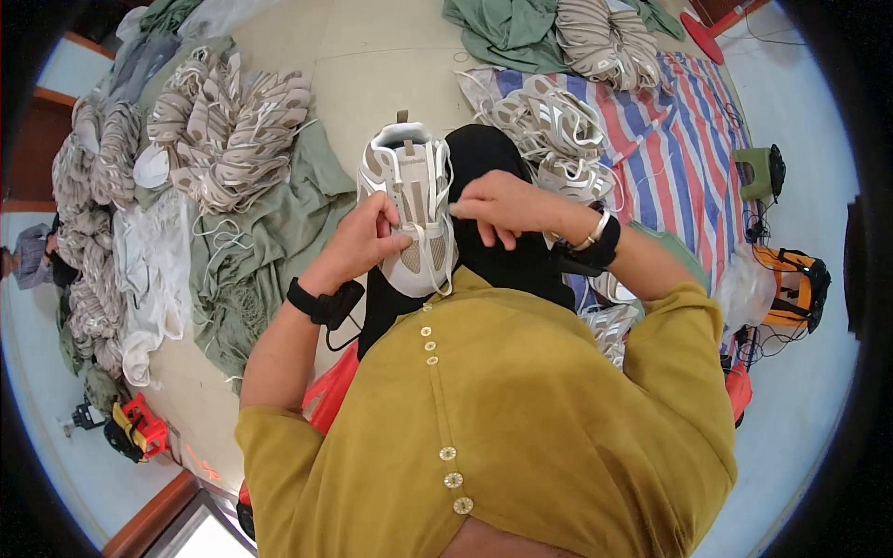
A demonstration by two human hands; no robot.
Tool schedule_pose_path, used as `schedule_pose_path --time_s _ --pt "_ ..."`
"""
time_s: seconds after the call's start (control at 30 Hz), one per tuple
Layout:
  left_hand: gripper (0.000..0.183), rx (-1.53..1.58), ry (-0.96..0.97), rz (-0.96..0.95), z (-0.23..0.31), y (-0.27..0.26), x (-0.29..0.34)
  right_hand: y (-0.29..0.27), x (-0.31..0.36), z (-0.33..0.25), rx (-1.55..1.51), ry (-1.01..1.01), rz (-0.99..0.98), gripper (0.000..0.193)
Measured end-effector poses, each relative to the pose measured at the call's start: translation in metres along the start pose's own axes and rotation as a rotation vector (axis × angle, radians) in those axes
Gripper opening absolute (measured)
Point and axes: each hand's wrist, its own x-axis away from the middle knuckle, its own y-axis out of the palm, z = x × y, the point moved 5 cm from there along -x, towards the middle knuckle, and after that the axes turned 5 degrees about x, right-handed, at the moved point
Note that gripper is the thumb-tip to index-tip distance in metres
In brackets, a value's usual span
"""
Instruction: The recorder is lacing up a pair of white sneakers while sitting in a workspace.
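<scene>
Two bare hands meet at one pale grey-and-white shoe (pixel 409 197), which rests on the person's dark-clad lap (pixel 490 163), its toe toward the body. The left hand (pixel 368 238) touches the shoe's left side, thumb and forefinger curled over the lacing; whether they pinch a white lace (pixel 438 244) I cannot tell. The right hand (pixel 504 208) is at the opposite edge, thumb and forefinger drawn together beside the lace, their grip unclear. More shoes (pixel 553 119) lie on a striped sheet (pixel 689 158) to the right.
</scene>
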Motion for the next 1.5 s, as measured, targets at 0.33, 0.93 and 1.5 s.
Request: schedule_pose_path --time_s 0.33,0.93,1.5 --pt "0.033 -0.014 -0.016 0.002 0.004 -0.002 0.001 0.036 0.022 -0.017 0.066 -0.281 -0.671 0.026" --pt "0.029 0.000 -0.016 0.000 0.009 0.001 -0.002 -0.019 0.002 -0.008 -0.225 -0.110 0.139 0.023" --pt "0.031 -0.041 0.039 0.039 0.007 -0.001 -0.002 -0.004 0.129 0.195 -0.775 0.107 0.179 0.021"
